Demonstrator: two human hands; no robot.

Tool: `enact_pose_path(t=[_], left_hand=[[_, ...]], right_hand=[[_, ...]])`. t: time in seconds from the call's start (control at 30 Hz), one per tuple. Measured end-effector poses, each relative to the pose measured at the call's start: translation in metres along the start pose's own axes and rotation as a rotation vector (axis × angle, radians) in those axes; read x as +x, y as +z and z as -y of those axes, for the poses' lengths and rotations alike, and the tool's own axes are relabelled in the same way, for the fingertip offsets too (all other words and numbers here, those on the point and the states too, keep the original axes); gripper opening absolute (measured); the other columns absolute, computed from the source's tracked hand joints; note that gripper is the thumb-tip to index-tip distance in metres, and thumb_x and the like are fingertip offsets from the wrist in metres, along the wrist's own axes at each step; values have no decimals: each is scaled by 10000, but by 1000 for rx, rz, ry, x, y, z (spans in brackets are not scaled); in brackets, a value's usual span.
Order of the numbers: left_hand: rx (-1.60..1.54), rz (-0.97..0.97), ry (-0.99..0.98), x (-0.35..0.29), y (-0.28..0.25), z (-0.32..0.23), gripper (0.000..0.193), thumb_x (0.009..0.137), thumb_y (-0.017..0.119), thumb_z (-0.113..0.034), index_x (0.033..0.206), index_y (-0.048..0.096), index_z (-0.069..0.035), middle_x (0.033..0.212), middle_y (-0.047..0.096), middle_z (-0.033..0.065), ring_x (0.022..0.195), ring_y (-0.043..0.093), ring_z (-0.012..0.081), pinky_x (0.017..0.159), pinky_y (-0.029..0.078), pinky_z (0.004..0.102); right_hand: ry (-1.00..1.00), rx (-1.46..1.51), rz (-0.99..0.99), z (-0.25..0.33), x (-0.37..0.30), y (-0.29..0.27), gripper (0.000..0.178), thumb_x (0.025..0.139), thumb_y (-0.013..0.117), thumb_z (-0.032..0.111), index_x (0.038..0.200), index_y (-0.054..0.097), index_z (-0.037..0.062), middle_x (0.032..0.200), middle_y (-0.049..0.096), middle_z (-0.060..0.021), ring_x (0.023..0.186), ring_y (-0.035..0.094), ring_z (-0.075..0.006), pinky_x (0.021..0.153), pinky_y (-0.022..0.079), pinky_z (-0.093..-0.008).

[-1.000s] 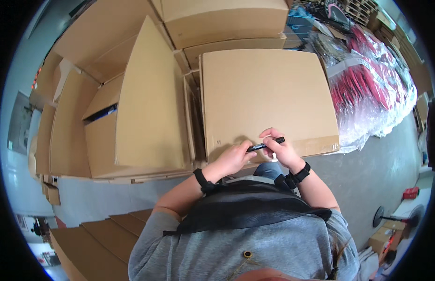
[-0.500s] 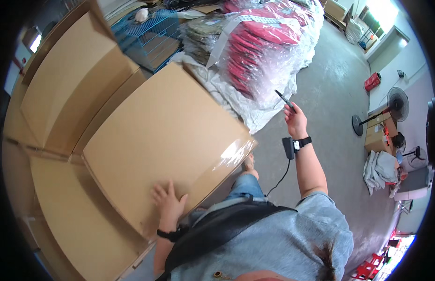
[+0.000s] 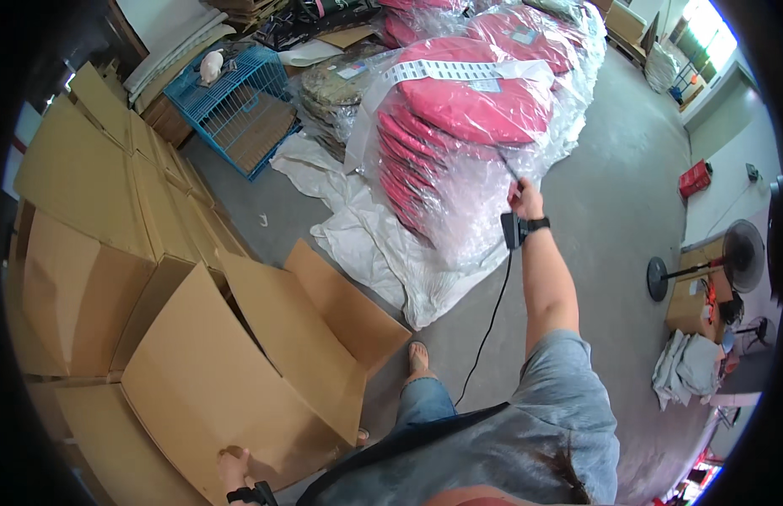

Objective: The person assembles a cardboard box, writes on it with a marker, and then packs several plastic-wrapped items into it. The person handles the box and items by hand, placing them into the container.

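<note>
The right hand is closed around a black pen, which now points farther out, in front of the plastic-wrapped pink bundle; I cannot tell whether it touches. The left hand, spread flat half a second ago, is now bunched on a panel of the cardboard box; whether it pinches the panel, I cannot tell. A flap now sticks out beyond that panel, and the blue cage shows more fully.

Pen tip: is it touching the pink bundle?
Cannot tell: in the head view the pen overlaps the pink bundle, with no clear contact or gap.
</note>
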State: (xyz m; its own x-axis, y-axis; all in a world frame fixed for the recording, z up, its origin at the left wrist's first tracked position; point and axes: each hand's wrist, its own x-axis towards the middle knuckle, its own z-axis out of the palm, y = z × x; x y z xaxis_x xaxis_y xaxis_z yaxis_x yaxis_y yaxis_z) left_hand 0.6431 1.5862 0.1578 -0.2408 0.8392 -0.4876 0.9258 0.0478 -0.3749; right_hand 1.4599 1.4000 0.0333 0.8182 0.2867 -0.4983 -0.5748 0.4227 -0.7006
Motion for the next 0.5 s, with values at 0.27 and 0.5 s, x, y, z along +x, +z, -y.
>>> enact_pose_path(t=[0.27,0.5], left_hand=[[-119,42,53,26,3,-22,616,753,559,-312,1181,363,84,1139,458,248,1034,477,344,852,418,373],[-289,-109,205,39,70,21,498,791,475,-406,1091,487,-9,1025,544,201,918,537,335,785,428,430]], right_hand=[[-148,-261,44,-2,87,61,174,844,476,225,868,470,53,649,445,-26,600,524,-185,518,449,-309],[377,-956,516,-163,-62,63,171,778,541,155,918,526,59,766,575,-39,625,550,-129,552,445,-260]])
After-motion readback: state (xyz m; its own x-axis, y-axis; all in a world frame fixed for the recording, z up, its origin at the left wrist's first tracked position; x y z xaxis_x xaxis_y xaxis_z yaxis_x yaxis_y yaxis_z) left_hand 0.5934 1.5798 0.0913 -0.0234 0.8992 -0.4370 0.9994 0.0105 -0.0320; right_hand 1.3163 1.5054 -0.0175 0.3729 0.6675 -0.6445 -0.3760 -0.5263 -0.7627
